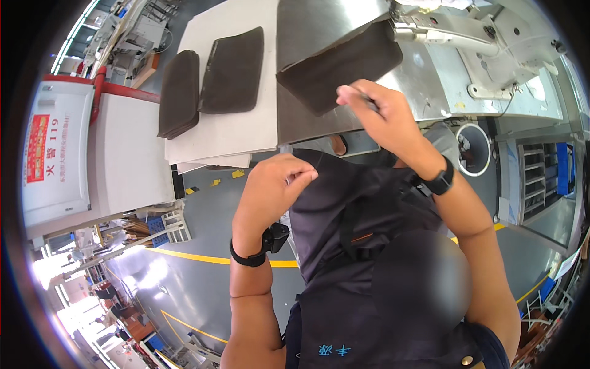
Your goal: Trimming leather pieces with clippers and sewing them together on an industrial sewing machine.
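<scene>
My left hand (270, 190) is raised in front of my apron, thumb and fingers pinched together. Whatever lies in that pinch is too small to make out. Over the table's front edge, my right hand (390, 120) is closed, and a slim dark thing shows among its fingers; its kind is unclear. Beyond the right fingertips a dark brown fabric-like panel (344, 67) lies on the metal tabletop (301, 117). The panel's far right corner reaches the end of a white sewing machine arm (455, 38).
On pale boards (261, 126) at the left lie a stack of dark panels (178, 95) and another dark panel (233, 71). A round white-rimmed bin (473, 149) stands below the table at right. A red pipe (98, 92) and a white sign board (58, 154) are far left.
</scene>
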`<move>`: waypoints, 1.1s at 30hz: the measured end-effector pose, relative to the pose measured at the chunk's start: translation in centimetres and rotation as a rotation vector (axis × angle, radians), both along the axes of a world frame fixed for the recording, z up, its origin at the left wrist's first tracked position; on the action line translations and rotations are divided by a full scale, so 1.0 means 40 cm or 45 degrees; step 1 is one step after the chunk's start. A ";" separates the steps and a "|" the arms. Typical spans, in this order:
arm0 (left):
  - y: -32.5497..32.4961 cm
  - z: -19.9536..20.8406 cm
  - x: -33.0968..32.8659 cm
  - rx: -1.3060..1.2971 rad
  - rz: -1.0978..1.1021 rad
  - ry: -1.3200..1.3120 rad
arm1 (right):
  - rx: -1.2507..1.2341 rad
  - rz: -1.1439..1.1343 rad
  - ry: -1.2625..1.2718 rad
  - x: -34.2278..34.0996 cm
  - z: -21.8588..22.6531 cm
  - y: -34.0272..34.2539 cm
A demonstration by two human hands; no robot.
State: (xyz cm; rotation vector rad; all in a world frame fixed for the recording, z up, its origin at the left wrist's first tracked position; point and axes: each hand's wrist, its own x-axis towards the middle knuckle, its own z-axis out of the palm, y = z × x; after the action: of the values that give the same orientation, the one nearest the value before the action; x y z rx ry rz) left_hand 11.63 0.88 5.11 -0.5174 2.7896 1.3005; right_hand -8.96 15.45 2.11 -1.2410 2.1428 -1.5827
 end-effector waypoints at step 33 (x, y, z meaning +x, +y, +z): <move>-0.207 -0.044 -0.209 -0.522 0.491 0.487 | 0.163 -1.540 -0.804 -0.417 -0.341 1.181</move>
State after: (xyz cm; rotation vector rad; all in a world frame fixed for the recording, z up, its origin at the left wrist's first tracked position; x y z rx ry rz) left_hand 3.25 -7.41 3.33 -0.9554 3.4356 0.9431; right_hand -25.64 62.69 -11.54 0.7526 2.4841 -1.7142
